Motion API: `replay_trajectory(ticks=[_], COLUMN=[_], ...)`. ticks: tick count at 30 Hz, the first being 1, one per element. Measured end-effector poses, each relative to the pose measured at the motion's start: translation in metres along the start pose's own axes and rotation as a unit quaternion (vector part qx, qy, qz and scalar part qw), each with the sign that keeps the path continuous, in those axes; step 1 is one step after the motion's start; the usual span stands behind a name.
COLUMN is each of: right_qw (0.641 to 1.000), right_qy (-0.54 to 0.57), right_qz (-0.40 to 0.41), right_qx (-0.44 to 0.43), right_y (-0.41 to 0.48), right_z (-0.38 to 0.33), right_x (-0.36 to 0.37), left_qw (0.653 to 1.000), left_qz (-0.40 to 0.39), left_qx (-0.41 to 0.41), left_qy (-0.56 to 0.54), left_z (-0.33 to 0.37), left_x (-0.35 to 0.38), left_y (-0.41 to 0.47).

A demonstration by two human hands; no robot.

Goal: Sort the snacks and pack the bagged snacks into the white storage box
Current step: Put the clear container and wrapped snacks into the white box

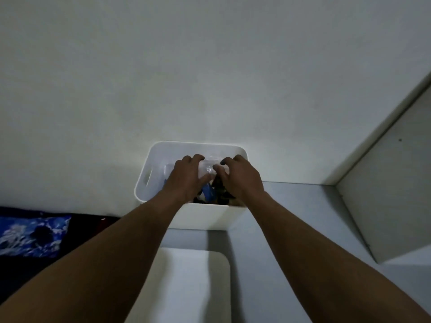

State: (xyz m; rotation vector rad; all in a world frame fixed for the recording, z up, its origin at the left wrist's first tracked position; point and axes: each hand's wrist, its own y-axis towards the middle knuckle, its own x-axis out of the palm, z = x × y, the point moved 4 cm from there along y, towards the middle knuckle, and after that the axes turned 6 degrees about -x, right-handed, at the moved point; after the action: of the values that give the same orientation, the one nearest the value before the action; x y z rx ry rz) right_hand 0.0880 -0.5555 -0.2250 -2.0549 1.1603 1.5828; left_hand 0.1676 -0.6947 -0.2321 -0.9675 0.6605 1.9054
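- White storage box (203, 217) sits on table (291, 206) against the wall; bagged snacks inside, incl. a blue packet (208, 193).
- Left hand (186, 177) & right hand (241, 177) both in box, fingers curled round a clear bag (210, 167).
- Prob. light, crinkly, slippery film, contents maybe crushable: hold by edges, press gently.
- No readable brand/label; too dim & blurred.

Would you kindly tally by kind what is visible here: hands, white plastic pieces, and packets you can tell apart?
Hands: 2, left hand and right hand, gripping the clear packet.
White plastic pieces: 2, white storage box and a rounded white piece.
Distinct packets: 2, clear packet and blue packet; darker ones uncountable.
Total: 6.
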Motion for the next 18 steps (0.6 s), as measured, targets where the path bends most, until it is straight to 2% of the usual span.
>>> replay_trajectory(ticks=[9,13,18], right_qw=[0.999,0.998,0.996], right_qy=[0.003,0.010,0.045], right_qz=[0.042,0.064,0.037], right_qx=[0.011,0.024,0.071], right_y=[-0.057,-0.102,-0.172], right_z=[-0.034,-0.048,-0.053], right_x=[0.004,0.019,0.065], left_qw=[0.980,0.984,0.993], left_qz=[0.146,0.146,0.076], left_qx=[0.120,0.059,-0.021], left_qy=[0.068,0.080,0.092], left_z=[-0.065,-0.105,-0.170], left_x=[-0.032,-0.028,0.000], left_y=[-0.087,-0.137,-0.200])
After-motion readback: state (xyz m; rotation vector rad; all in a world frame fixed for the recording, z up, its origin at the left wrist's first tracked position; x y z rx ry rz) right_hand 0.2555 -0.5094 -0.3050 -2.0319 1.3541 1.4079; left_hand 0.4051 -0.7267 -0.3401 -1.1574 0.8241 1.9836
